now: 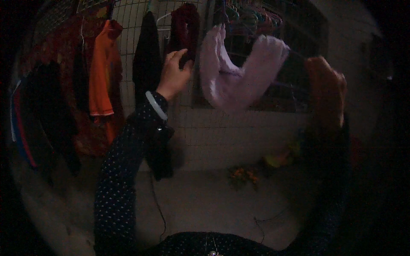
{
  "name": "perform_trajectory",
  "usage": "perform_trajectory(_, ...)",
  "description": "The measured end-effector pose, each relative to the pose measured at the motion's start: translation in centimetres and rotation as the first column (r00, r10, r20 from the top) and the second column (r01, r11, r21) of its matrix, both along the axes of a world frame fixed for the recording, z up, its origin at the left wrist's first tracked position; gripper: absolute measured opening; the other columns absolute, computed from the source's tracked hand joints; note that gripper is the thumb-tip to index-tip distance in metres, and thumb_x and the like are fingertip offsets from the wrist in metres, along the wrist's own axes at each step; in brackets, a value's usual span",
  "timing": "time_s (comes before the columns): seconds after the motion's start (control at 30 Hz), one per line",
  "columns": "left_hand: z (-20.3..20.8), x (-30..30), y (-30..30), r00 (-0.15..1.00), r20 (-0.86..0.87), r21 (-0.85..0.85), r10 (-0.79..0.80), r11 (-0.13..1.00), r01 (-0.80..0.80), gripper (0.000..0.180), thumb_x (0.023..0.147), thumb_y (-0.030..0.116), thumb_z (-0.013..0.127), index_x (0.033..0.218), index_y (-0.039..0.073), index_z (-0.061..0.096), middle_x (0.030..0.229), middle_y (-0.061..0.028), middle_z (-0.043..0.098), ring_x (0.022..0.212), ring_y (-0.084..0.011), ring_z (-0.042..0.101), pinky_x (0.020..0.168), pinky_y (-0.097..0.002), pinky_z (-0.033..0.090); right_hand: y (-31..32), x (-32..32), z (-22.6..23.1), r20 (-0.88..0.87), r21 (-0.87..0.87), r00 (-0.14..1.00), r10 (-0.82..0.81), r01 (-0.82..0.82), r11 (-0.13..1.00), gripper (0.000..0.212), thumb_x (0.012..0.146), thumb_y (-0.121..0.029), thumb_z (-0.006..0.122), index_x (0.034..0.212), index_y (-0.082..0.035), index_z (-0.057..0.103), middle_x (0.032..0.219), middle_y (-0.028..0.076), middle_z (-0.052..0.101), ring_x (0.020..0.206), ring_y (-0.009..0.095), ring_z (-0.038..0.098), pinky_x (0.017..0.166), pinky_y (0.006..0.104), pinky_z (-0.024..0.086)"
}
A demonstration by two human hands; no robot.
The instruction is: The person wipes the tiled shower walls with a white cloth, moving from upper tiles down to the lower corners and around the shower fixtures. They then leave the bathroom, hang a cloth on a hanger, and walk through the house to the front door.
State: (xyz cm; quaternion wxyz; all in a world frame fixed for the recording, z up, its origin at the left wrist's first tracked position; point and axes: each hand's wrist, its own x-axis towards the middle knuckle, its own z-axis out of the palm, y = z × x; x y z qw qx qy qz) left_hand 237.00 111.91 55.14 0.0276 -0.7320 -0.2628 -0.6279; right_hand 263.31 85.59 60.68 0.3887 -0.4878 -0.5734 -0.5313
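My left hand (174, 76) is raised beside a hanging dark red garment (184, 27). Its fingers are bent with the thumb apart, and I see nothing held between them. A pale pink cloth (241, 87) with a fuzzy look hangs in front of me, its two ends up and its middle sagging in a U. To the right of it my right hand (326, 87) is up in dim light, fingers curled over. Whatever that hand may grip is hidden. A gap shows between it and the pink cloth.
Several coloured hangers (256, 19) cluster above the pink cloth. At left hang an orange garment (102, 70) and a black one (146, 59), near a white hanger (163, 25). A tiled wall (213, 132) stands behind. Orange and yellow plants or fruit (244, 176) lie low, blurred.
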Motion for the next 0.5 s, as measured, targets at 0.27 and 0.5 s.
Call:
perform_trajectory(0.27, -1.9, -1.2, 3.0, 0.986, -0.044, 0.157, 0.163, 0.975, -0.155, 0.068, 0.085, 0.013, 0.066, 0.144, 0.01, 0.033, 0.151, -0.0263, 0.012, 0.137, -0.0452, 0.023, 0.108, -0.0486, 0.033, 7.6, -4.6, 6.1, -0.043, 0.103, 0.973, -0.225, 0.228, 0.968, 0.018, 0.091, -0.027, 0.057, 0.09, -0.01, 0.064, 0.091, 0.013, 0.068, 0.084, 0.035, 0.066, 0.069, 0.0429, 0.053)
perform_trajectory(0.5, -6.9, -3.3, 5.9, 0.971, -0.18, 0.13, 0.158, 0.982, -0.135, 0.07, 0.086, 0.014, 0.064, 0.147, 0.018, 0.029, 0.149, -0.0226, 0.021, 0.138, -0.0431, 0.018, 0.111, -0.0518, 0.027, 12.2, -6.3, 10.5, -0.076, -0.022, 0.877, -0.474, 0.474, 0.88, 0.024, 0.09, -0.034, 0.055, 0.102, -0.017, 0.066, 0.093, 0.012, 0.069, 0.092, 0.032, 0.067, 0.075, 0.04, 0.055)
